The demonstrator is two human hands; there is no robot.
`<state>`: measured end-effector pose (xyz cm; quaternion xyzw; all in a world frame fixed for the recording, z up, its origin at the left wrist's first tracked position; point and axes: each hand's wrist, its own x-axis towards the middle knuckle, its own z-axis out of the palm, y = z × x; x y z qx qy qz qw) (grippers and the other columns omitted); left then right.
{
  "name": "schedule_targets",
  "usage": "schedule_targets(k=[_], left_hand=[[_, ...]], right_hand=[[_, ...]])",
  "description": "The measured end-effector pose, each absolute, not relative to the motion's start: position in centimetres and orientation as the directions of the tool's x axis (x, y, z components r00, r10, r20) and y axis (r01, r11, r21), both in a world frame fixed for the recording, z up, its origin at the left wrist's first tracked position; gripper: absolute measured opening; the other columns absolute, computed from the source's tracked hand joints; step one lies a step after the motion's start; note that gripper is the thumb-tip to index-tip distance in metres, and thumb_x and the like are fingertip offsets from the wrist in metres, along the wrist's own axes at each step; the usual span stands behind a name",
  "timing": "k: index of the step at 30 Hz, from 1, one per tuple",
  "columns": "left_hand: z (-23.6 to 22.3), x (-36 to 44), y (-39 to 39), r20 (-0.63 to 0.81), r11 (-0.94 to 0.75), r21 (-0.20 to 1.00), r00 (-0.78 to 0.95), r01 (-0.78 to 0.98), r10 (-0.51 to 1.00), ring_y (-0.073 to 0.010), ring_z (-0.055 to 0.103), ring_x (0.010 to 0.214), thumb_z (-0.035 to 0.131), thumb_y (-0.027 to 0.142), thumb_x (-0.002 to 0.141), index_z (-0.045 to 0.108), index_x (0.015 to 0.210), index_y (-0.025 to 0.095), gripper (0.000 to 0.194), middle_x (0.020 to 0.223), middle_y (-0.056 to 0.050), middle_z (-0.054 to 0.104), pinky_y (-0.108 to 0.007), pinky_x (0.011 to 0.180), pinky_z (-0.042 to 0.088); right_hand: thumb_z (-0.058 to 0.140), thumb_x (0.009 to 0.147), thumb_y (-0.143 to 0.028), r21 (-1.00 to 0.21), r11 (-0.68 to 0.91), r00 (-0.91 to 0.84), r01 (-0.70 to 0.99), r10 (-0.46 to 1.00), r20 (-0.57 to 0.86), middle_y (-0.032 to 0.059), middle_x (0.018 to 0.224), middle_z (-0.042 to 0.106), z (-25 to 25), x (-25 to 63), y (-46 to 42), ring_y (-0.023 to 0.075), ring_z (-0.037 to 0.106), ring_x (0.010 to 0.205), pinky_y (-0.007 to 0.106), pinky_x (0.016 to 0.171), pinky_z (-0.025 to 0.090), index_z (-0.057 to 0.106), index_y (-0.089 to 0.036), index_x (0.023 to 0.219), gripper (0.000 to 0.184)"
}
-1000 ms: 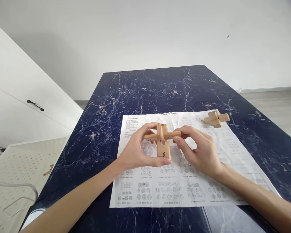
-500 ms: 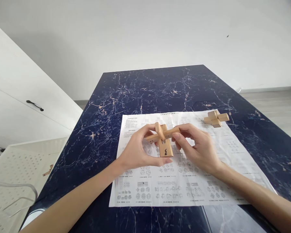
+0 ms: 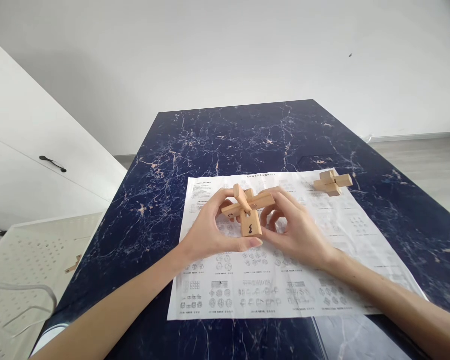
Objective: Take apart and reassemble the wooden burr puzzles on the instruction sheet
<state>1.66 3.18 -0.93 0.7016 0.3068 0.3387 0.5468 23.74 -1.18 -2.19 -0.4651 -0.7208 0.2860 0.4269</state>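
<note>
A wooden interlocking puzzle (image 3: 251, 223), built of crossed light-wood bars with handwritten numerals, is held over a printed sheet. My left hand (image 3: 213, 227) grips it from the left, thumb under the front bar marked 3 and fingers behind. From the right, my right hand (image 3: 298, 227) has its fingers curled against the puzzle's right side; its fingertips are partly hidden behind the bars. One bar tilts up at the top of the cross. The instruction sheet (image 3: 206, 300) lies beneath both hands, covered in small printed diagrams.
Another wooden cross-shaped puzzle (image 3: 333, 182) rests at the sheet's upper right corner. The dark blue marbled table (image 3: 225, 135) extends to the wall. At left are a white perforated surface (image 3: 26, 265) with a cable, a small wooden piece (image 3: 74, 264) and a white cabinet (image 3: 41, 125).
The puzzle has turned slightly and shifted a little left. My right hand's thumb has moved down from the right bar toward the lower front bar, and its fingers have come closer in.
</note>
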Motion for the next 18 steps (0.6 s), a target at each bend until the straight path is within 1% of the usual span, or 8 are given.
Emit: schedule_targets(k=[2,7,13,16,18], left_hand=[[-0.78,1.77,3.16,0.151,-0.229,0.972,0.584,0.061,0.797,-0.0295,0.071,0.111,0.099,0.037,0.067,0.060,0.125,0.027,0.071,0.132,-0.009,0.066,-0.045,0.095,0.061],[-0.68,1.79,3.08,0.156,-0.228,0.972,0.590,0.049,0.792,-0.0288,0.069,0.112,0.098,0.035,0.069,0.060,0.124,0.027,0.068,0.132,-0.008,0.064,-0.044,0.095,0.060],[-0.76,1.88,3.09,0.156,-0.226,0.973,0.591,0.047,0.791,-0.0295,0.068,0.116,0.099,0.033,0.069,0.059,0.125,0.027,0.069,0.137,-0.008,0.063,-0.046,0.098,0.059],[-0.72,1.82,2.97,0.156,-0.220,0.975,0.591,0.038,0.791,-0.0287,0.068,0.116,0.099,0.031,0.069,0.059,0.128,0.027,0.071,0.138,-0.008,0.063,-0.046,0.100,0.058],[-0.65,1.69,2.81,0.148,-0.205,0.978,0.590,0.031,0.794,-0.0273,0.068,0.115,0.098,0.029,0.070,0.057,0.131,0.027,0.074,0.138,-0.008,0.063,-0.046,0.102,0.057]], right_hand=[[0.073,0.097,-0.027,-0.813,0.410,-0.223,0.413,0.911,0.346,0.0096,0.125,0.066,-2.14,23.73,-1.11,0.0131,0.067,0.074,0.029,0.058,0.062,0.068,-0.022,0.114,0.019],[0.071,0.099,-0.024,-0.811,0.418,-0.252,0.409,0.906,0.340,0.0052,0.104,0.071,-2.21,23.90,-0.97,0.0141,0.067,0.073,0.028,0.058,0.062,0.071,-0.022,0.102,0.003],[0.069,0.100,-0.022,-0.811,0.398,-0.245,0.429,0.916,0.319,0.0049,0.102,0.073,-2.15,24.07,-0.88,0.0150,0.068,0.075,0.030,0.062,0.060,0.072,-0.022,0.104,0.005],[0.069,0.101,-0.024,-0.817,0.379,-0.235,0.435,0.923,0.303,0.0049,0.100,0.072,-2.07,24.11,-0.91,0.0154,0.068,0.075,0.030,0.061,0.058,0.071,-0.022,0.101,0.003],[0.070,0.101,-0.027,-0.821,0.368,-0.227,0.437,0.928,0.295,0.0050,0.098,0.071,-2.05,24.17,-0.94,0.0157,0.068,0.076,0.031,0.061,0.056,0.070,-0.021,0.098,0.006]])
